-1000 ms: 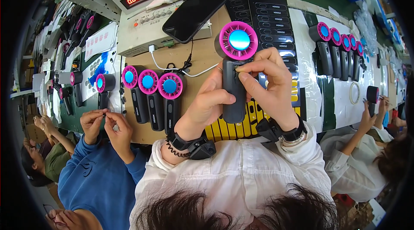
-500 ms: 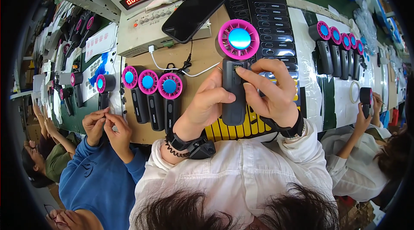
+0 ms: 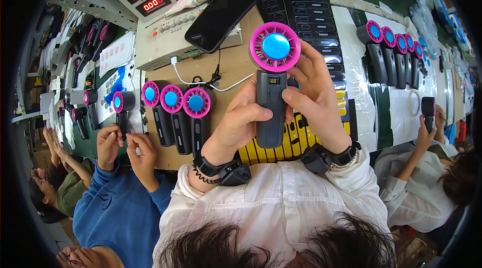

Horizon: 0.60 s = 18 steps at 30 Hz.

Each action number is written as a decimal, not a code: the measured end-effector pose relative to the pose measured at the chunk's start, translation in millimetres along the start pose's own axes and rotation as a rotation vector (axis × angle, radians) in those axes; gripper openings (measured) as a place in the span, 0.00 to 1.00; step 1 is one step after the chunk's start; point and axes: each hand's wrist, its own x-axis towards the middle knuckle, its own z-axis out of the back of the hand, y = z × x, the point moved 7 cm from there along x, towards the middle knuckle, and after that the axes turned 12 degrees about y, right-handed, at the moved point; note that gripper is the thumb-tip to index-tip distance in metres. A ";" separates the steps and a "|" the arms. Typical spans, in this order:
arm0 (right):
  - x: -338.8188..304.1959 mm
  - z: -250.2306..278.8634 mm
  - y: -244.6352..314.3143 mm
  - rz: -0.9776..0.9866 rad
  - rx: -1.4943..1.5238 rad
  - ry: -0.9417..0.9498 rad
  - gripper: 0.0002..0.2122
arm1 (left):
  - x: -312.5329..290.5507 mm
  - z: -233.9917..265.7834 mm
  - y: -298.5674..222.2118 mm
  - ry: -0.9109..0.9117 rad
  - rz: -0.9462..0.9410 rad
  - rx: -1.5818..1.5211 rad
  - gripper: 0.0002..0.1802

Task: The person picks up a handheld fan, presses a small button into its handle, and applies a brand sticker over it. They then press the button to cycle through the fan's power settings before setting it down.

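Observation:
Upright in front of me is a handheld fan [image 3: 270,122] with a dark grey handle, a magenta vaned ring and a shiny blue disc at its centre. A small display on the upper handle shows lit digits. My left hand [image 3: 242,121] is wrapped round the handle, its thumb on the front below the display. My right hand [image 3: 315,98] holds the other side, thumb against the handle's edge and fingers behind the head, partly hidden. Three similar fans [image 3: 183,126] lie side by side to the left of my hands.
A white instrument box [image 3: 155,47] with red displays stands behind, a black phone [image 3: 221,18] resting on it. A white cable [image 3: 221,87] crosses the board. Stacked black handle parts [image 3: 317,28] and a yellow slotted tray [image 3: 261,153] lie close by. Co-workers' hands [image 3: 125,145] work on the left.
My right hand has left the display area and now grips the fan's right side, fingers behind the head. The display is uncovered. The left hand keeps its hold.

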 end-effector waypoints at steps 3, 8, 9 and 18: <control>2.1 -3.9 0.6 -0.040 -0.002 0.031 0.35 | -0.2 -0.6 -0.6 0.001 0.001 0.015 0.35; 5.1 -6.5 2.9 -0.045 -0.016 0.059 0.35 | -2.2 -0.6 -1.8 -0.034 0.012 0.037 0.35; 5.2 -6.4 3.9 -0.036 -0.023 0.057 0.35 | -2.5 -0.6 -1.7 -0.039 0.018 0.042 0.35; 3.2 -7.7 6.9 -0.093 -0.025 0.020 0.35 | -1.2 -0.9 0.3 -0.055 0.005 0.042 0.33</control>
